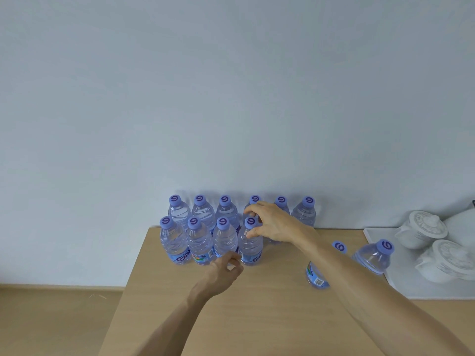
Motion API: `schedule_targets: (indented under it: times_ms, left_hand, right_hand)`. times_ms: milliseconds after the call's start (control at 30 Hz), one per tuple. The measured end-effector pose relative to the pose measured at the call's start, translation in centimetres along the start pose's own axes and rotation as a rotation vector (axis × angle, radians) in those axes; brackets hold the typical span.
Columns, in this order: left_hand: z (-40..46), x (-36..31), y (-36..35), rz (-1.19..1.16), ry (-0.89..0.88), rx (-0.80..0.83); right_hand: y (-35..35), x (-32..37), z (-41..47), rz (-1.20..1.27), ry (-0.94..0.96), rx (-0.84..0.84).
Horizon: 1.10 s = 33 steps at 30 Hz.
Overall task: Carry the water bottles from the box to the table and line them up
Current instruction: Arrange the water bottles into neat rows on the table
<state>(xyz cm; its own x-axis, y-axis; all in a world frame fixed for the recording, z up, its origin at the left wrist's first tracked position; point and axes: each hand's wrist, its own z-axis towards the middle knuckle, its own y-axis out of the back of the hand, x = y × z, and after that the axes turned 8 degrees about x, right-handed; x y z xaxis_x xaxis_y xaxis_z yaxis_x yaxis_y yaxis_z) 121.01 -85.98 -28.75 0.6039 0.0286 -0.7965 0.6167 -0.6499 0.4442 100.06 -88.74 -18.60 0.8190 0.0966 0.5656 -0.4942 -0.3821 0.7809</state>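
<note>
Water bottles [226,227] are standing in two rows against the wall, the right hand [272,223] pinching the fourth front bottle [249,242] into line, the left hand [226,272] hovering loosely curled, two bottles [370,258] waiting rightward.

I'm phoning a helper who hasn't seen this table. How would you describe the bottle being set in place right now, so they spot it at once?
Start at the wooden table against the pale wall, where two rows of purple-capped water bottles stand. In the front row of four, take the rightmost bottle. Only this one has the right hand holding its neck just below the cap.
</note>
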Motion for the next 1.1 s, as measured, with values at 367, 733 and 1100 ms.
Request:
schedule_targets:
  times_ms: [367, 733, 1100]
  left_hand:
    - [0.0, -0.5, -0.1, 0.055, 0.001, 0.032]
    - [-0.2, -0.9, -0.6, 0.045, 0.010, 0.043]
    - [-0.4, -1.2, -0.5, 0.048, 0.018, 0.036]
  right_hand:
    - [-0.2, -0.2, -0.5, -0.036, 0.017, -0.049]
    - [0.1, -0.4, -0.7, -0.043, 0.033, -0.008]
    - [0.2, -0.6, -0.8, -0.051, 0.006, -0.009]
